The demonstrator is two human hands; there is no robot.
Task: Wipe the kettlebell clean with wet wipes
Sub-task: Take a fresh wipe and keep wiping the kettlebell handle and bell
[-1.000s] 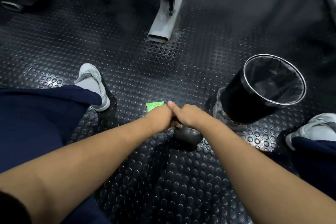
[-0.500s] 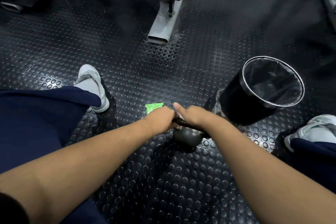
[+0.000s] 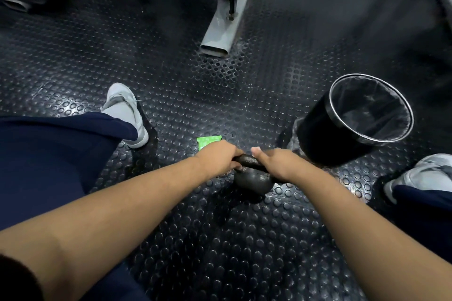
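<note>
Stage of task, judged from this view: wiping appears to be at an early point, since no loose wipe shows in either hand or on the kettlebell, and whether one is tucked under a palm cannot be told. The green wet-wipe packet [image 3: 208,141] lies flat on the studded rubber floor [image 3: 220,239], just beyond the left hand [image 3: 217,157], which partly covers it. That hand curls round the left end of the kettlebell handle [image 3: 245,159]. The kettlebell [image 3: 253,179] stands on the floor at centre, between the two forearms, its round body below the handle and nearer the viewer. The right hand [image 3: 278,162] grips the handle's right end, thumb lying along the bar. The lined waste bin [image 3: 315,139] stands at far right, near the kettlebell but apart from it. Drawing a wipe, rubbing body and handle, and discarding seem left to do.
</note>
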